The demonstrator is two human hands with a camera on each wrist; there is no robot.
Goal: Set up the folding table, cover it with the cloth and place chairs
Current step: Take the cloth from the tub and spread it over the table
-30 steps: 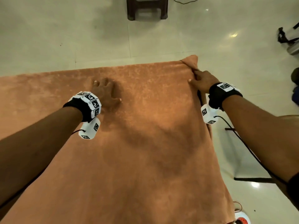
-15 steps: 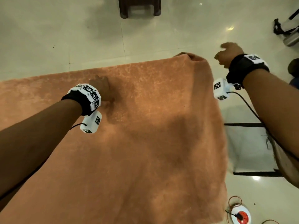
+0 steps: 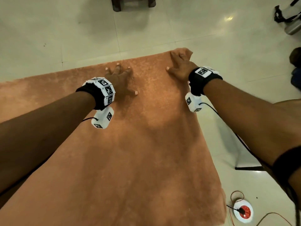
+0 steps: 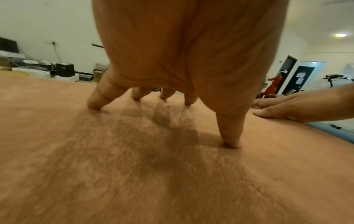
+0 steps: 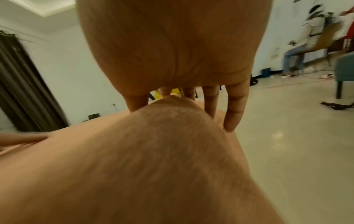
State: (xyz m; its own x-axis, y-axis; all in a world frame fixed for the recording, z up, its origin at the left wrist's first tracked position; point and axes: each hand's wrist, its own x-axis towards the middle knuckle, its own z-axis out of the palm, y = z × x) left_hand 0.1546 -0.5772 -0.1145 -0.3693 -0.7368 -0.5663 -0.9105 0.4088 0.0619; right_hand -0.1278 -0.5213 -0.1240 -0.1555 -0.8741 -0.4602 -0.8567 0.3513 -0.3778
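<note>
Hands: both are lying on the fuzzy orange-brown cloth [image 3: 146, 144], which is covering the bench.
Left hand [image 3: 121, 79]: it is resting on the far middle of the cloth with its fingers [image 4: 99, 97] spread apart and straight; in the left wrist view the fingertips and the thumb are pressing small dents into the pile while the palm is arching above the fabric.
Right hand [image 3: 180, 67]: it is pressing down at the far right corner of the cloth, fingers extended and slightly apart, thumb pointing toward the left hand; nothing is being pinched.
Right fingers [image 5: 234, 109]: in the right wrist view they are reaching down over a raised hump of cloth [image 5: 153, 151] at the corner, the little finger hanging past the cloth edge.
Cloth: it is lying spread over the whole bench top, its right edge draping down the right side and its far right corner bunching up just beyond the right hand.
Wrists: each is wearing a black band with white marker blocks [image 3: 104, 92].
Floor: pale glossy tiles [image 3: 211, 30] are surrounding the bench.
Far side: a dark brown stool [image 3: 132, 4] is standing on the tiles, well apart from the cloth.
Near right: a white and red round cable reel [image 3: 243, 212] is sitting on the floor beside the hanging cloth edge.
</note>
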